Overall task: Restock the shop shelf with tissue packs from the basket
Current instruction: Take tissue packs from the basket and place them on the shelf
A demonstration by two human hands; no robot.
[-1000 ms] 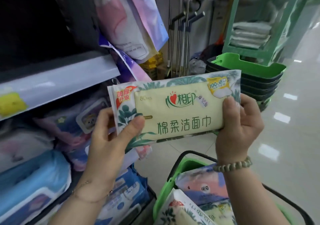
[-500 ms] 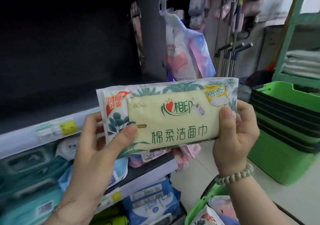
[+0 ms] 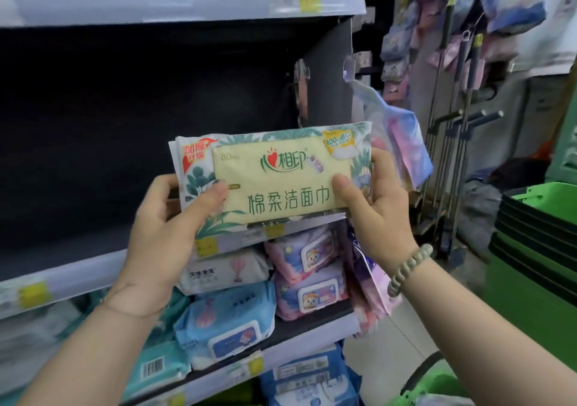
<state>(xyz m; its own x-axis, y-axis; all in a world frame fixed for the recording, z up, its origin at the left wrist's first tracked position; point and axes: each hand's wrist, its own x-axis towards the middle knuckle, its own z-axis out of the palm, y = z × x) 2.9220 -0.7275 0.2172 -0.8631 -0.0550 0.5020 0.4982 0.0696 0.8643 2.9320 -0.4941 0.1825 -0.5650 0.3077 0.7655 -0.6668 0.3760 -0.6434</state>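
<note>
Holding a flat cream-and-green plastic tissue pack with a leaf print and green lettering [image 3: 281, 180] in both hands, we had it level and face-on to us in front of the dark shelf bay, its lower edge just above the pale front rail of that shelf [image 3: 78, 271]. Whether the pack touched the rail we could not tell. Our left hand [image 3: 168, 227] gripped the pack's left end, its fingers [image 3: 160, 185] curled behind and the thumb pressed on the front. Our right hand [image 3: 377, 215] gripped the right end the same way, thumb on the cream label and the other fingers wrapped round the back edge. A string of pale green beads [image 3: 409, 268] sat on the right wrist. On the shelf below lay soft wet-wipe packs, a white one [image 3: 224, 273] over a light blue one [image 3: 228, 321], with two pink-and-blue packs [image 3: 309, 277] stacked just beside them. A green plastic basket with a black handle [image 3: 443, 382] showed at the bottom right, below our right forearm, and a stack of green plastic baskets [image 3: 537, 249] stood on the floor further right. Grey mop handles [image 3: 452, 155] showed beyond the shelf's end.
</note>
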